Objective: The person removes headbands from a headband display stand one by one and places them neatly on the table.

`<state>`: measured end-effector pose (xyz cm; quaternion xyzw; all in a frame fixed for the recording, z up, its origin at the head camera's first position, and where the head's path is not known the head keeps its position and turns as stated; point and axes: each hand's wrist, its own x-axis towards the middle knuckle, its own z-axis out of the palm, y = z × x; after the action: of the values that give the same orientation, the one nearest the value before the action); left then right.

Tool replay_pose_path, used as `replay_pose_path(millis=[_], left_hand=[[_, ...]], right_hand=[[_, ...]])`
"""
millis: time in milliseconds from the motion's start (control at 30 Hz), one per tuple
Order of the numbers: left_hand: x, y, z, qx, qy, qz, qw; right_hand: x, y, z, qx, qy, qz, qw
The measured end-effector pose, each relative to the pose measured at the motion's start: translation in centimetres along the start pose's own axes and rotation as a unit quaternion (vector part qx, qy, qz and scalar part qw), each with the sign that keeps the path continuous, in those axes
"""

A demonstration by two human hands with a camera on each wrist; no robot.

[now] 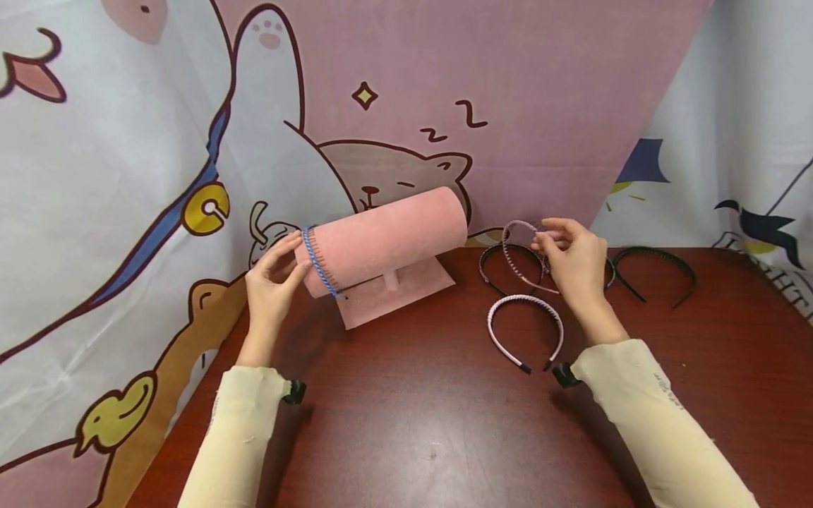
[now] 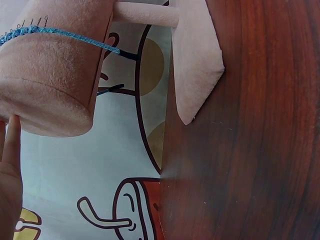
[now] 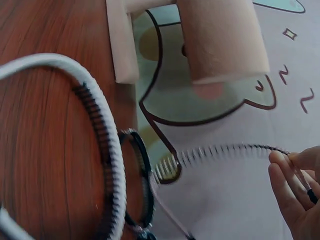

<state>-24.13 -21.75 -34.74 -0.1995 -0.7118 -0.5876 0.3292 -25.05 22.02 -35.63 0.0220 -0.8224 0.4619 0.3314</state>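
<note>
At the table's back left stands a pink velvet display roll [image 1: 394, 229] on a flat-based stand. A blue toothed headband [image 1: 314, 252] sits round its left end. My left hand [image 1: 268, 281] is at that end. In the left wrist view, a straight finger [image 2: 14, 135] touches the roll's end face. My right hand [image 1: 579, 262] pinches a thin pale pink headband [image 1: 506, 248] near one tip, thumb against fingers. That band is raised, with its teeth [image 3: 220, 150] showing in the right wrist view.
A white headband [image 1: 526, 299] lies in front of the right hand, tips towards me. Behind the held band lies a dark headband [image 1: 484, 264]. A black headband [image 1: 660, 250] is further right, and part of another shows beside the right hand. A printed cloth [image 1: 559, 85] hangs behind the table.
</note>
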Motion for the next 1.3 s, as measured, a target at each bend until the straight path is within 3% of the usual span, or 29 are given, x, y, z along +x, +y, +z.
replay_pose_path(millis=[300, 500, 733, 967, 1167, 1300], left_hand=[[0.2, 0.1, 0.1, 0.002, -0.001, 0.001, 1.0], [0.1, 0.1, 0.1, 0.002, -0.002, -0.003, 1.0], [0.0, 0.1, 0.2, -0.002, -0.003, -0.004, 1.0], [0.1, 0.2, 0.0, -0.002, -0.001, -0.003, 1.0], [0.0, 0.2, 0.0, -0.004, 0.0, -0.005, 1.0], [0.0, 0.2, 0.0, -0.006, 0.0, -0.008, 0.9999]], right_hand=[[-1.3, 0.6, -4.1, -0.029, 0.027, 0.0, 0.999], [-2.0, 2.3, -6.6, -0.064, 0.037, 0.011, 0.997], [-3.6, 4.6, -9.8, -0.099, 0.025, 0.065, 0.993], [-5.3, 7.0, -12.6, -0.157, -0.011, 0.114, 0.981], [-6.1, 8.5, -14.0, -0.184, -0.023, 0.159, 0.97], [-6.7, 9.4, -14.5, -0.197, -0.03, 0.164, 0.966]])
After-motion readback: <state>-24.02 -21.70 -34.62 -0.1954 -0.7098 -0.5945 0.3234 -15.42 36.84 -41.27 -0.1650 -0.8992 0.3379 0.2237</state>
